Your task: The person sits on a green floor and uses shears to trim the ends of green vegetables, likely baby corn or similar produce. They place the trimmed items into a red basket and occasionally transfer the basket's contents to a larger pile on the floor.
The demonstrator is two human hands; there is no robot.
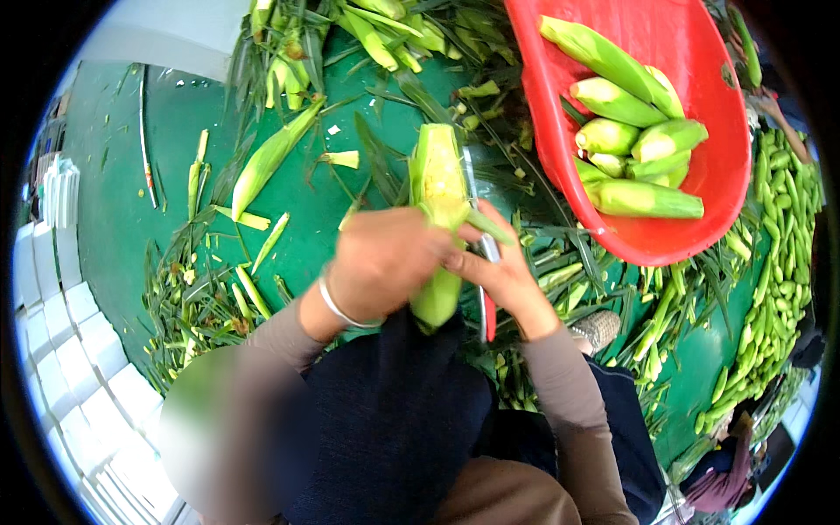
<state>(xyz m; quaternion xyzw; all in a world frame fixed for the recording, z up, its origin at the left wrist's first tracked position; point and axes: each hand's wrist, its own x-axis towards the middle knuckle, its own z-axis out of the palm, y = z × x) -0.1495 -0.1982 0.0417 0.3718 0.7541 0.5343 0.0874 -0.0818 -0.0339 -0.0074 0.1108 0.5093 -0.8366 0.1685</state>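
An ear of corn (pixel 441 164), its husk partly opened over pale kernels at the upper end, points away from my body between my hands. My left hand (pixel 387 262), blurred and wearing a light bracelet, is curled over its middle from the left. From the right, my right hand (pixel 495 266) closes on the same ear, thumb against it, with a green husk strip at the fingers. A long narrow metal tool (pixel 489 249) with a red lower end passes at my right hand; whether the hand grips it, I cannot tell.
A red plastic basin (pixel 541 125) with several husked ears is at the upper right. Another ear (pixel 272 157) lies on the green floor (pixel 190 125). Husk scraps (pixel 190 289) surround me. White boxes (pixel 72 367) stand left; a long corn pile (pixel 781 249) and other people are at the right.
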